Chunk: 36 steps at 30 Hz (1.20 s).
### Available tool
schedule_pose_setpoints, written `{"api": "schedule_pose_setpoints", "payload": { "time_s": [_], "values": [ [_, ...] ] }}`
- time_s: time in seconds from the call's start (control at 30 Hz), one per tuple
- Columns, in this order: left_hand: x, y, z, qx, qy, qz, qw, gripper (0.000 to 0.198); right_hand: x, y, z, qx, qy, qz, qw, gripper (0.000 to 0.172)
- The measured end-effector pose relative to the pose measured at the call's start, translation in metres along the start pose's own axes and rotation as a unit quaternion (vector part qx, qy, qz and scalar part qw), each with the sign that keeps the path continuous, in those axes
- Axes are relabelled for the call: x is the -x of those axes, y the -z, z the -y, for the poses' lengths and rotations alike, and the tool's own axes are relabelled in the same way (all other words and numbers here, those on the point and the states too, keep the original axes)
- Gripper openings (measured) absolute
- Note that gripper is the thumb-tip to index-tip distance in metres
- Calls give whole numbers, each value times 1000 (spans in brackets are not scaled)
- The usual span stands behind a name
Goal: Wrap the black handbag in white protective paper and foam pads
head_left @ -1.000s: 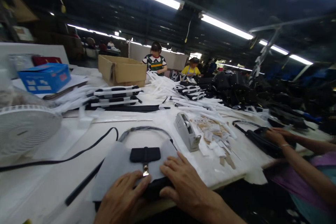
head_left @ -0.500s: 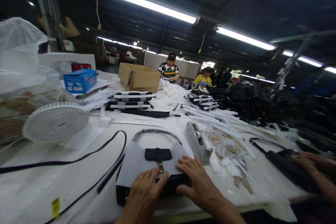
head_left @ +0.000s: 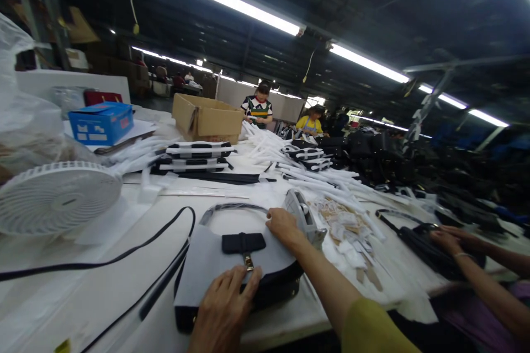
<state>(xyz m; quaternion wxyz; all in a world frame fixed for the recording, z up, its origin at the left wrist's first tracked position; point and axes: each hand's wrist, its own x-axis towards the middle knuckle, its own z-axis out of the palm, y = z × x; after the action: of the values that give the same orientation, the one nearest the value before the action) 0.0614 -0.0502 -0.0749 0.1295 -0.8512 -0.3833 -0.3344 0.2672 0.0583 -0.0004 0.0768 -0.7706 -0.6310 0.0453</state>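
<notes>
A black handbag (head_left: 275, 289) lies on the table before me. A pale protective sheet (head_left: 202, 265) covers its front, around a black strap tab with a gold clasp (head_left: 248, 262). Clear film seems to wrap the arched handle (head_left: 232, 207). My left hand (head_left: 227, 300) rests open on the bag's lower front, fingertips just below the clasp. At the handle's right end, beside a grey tape dispenser (head_left: 300, 210), my right hand (head_left: 284, 226) has its fingers bent and drawn together. What they pinch, if anything, is hidden.
A long black strap (head_left: 124, 258) and a white fan (head_left: 62, 198) are at left. Paper scraps (head_left: 348, 231) lie right of the dispenser. Wrapped black pieces (head_left: 199, 150) and a cardboard box (head_left: 207, 118) stand behind. A co-worker's hands (head_left: 449, 240) touch another black bag (head_left: 418, 245) at right.
My right hand has moved from the bag's lower right front up to the handle's right end, its fingers now bent. The left hand stays on the bag. The view has shifted somewhat.
</notes>
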Motion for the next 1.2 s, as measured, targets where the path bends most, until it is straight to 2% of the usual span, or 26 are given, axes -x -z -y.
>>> {"api": "schedule_pose_setpoints", "payload": {
  "time_s": [0.17, 0.27, 0.4, 0.47, 0.53, 0.63, 0.7, 0.77, 0.87, 1.0, 1.1, 1.2],
  "values": [
    [4, -6, 0, -10, 12, -12, 1000, 71, 7, -8, -16, -43, -34, -40, 998, 33],
    [5, -8, 2, -10, 8, -12, 1000, 68, 7, -10, -23, -61, -59, -36, 996, 33],
    [6, -9, 6, -5, 3, -5, 1000, 63, 6, 0, -24, -56, -54, -13, 997, 29],
    [6, -9, 7, -4, -1, -5, 1000, 61, 14, 10, -22, -44, -39, -1, 998, 32],
    [5, -9, 7, -1, -4, -6, 1000, 60, 29, 19, -21, -27, -7, -6, 1000, 40],
    [5, -8, 6, -4, -4, -3, 1000, 60, 63, 22, -22, 2, 79, -49, 996, 47],
    [5, -7, 5, -7, -1, 2, 1000, 61, 87, 16, -27, 8, 116, -71, 991, 41],
    [4, -7, 5, -7, 6, 12, 1000, 63, 108, 6, -33, 1, 118, -90, 989, 36],
    [-2, -5, 5, -3, 19, 38, 999, 66, 129, -5, -41, 4, 154, -130, 980, 41],
    [-22, -1, -2, -3, 30, 69, 997, 65, 130, -16, -49, 27, 245, -154, 957, 68],
    [-37, 0, -6, -8, 19, 91, 996, 71, 117, -26, -56, 28, 267, -182, 946, 66],
    [-42, 2, 2, -10, 19, 107, 994, 78, 108, -34, -62, 30, 274, -205, 939, 59]
  ]
}}
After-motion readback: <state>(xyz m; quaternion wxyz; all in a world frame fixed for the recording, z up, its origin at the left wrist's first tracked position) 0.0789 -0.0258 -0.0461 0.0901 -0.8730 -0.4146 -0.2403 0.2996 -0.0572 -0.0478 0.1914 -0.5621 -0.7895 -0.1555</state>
